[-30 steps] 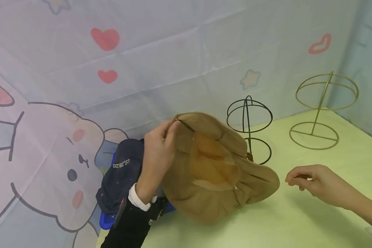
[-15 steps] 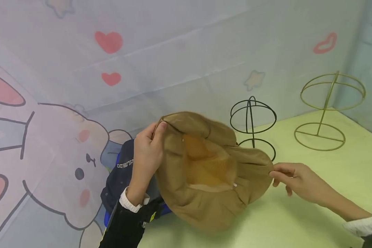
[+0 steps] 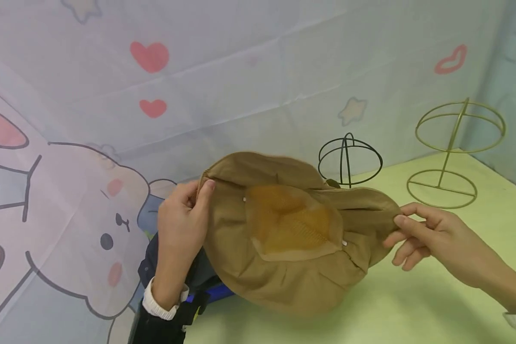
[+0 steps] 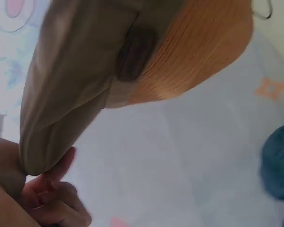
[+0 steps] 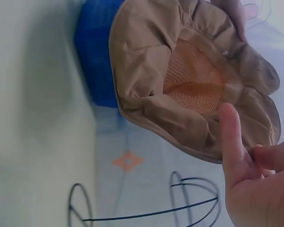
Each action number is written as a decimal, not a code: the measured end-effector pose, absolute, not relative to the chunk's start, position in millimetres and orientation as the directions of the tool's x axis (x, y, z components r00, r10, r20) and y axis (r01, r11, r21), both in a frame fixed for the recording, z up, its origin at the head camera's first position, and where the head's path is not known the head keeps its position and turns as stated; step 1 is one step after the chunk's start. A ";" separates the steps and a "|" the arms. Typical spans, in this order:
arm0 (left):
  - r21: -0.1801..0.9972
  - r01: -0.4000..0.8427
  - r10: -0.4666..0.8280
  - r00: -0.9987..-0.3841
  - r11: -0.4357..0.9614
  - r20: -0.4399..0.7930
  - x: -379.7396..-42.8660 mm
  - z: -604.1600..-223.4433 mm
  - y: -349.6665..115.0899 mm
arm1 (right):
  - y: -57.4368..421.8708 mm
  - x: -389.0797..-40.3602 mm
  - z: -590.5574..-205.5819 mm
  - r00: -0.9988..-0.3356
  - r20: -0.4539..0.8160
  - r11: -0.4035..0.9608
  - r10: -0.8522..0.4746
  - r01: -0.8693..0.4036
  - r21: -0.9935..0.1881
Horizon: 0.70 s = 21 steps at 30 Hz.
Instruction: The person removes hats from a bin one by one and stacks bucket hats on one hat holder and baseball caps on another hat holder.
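A brown sun hat [image 3: 292, 282] with an orange mesh crown [image 3: 292, 220] is held up in the head view, its inside facing the camera. My left hand [image 3: 185, 229] pinches the brim at its left edge between thumb and fingers. On the opposite edge, my right hand [image 3: 430, 239] pinches the brim between thumb and forefinger, the other fingers loose. The left wrist view shows the hat's outer side, with a dark oval patch [image 4: 137, 52] near the crown. A navy cap [image 3: 148, 263] lies mostly hidden behind my left arm.
Behind the hat stands a black wire hat stand [image 3: 349, 160], its base hidden. A gold wire hat stand [image 3: 449, 138] is at the back right of the pale green table [image 3: 490, 229]. A blue basket [image 5: 97, 52] sits at the left, and a printed cloth backdrop [image 3: 258, 86] rises behind.
My right hand has reached the brim and taken hold of it. The left hand has moved left, and the hat is spread wider, covering more of the cap and the black stand's base.
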<state>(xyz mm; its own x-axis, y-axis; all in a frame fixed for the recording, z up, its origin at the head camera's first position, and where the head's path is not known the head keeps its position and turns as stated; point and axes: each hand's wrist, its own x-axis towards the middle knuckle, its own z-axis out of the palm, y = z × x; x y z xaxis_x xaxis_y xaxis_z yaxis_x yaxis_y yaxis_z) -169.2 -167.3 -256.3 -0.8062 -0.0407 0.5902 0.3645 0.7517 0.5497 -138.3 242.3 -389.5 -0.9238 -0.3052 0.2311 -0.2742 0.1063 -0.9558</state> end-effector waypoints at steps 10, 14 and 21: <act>0.547 0.272 -0.041 -0.870 0.792 0.491 -136.2 -213.4 -188.5 | 220.8 -176.4 -339.0 -0.808 0.450 -0.365 -0.380 -0.316 -0.876; 0.709 0.251 0.002 -0.943 0.659 0.333 -129.2 -210.7 -196.4 | 209.0 -189.1 -324.9 -0.873 0.418 -0.414 -0.252 -0.294 -0.862; 0.795 0.334 0.131 -0.941 0.506 0.312 -129.4 -216.1 -202.1 | 209.8 -207.8 -307.4 -0.850 0.495 -0.540 -0.181 -0.335 -0.772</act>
<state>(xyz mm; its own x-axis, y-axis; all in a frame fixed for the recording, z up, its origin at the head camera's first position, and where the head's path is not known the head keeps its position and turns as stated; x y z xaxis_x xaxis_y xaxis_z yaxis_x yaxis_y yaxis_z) -129.4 -202.1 -216.1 -0.9409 0.1309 0.3124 0.3344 0.5058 0.7952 -207.8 209.8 -307.4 -0.8501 -0.1806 0.4947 -0.3349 -0.5395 -0.7725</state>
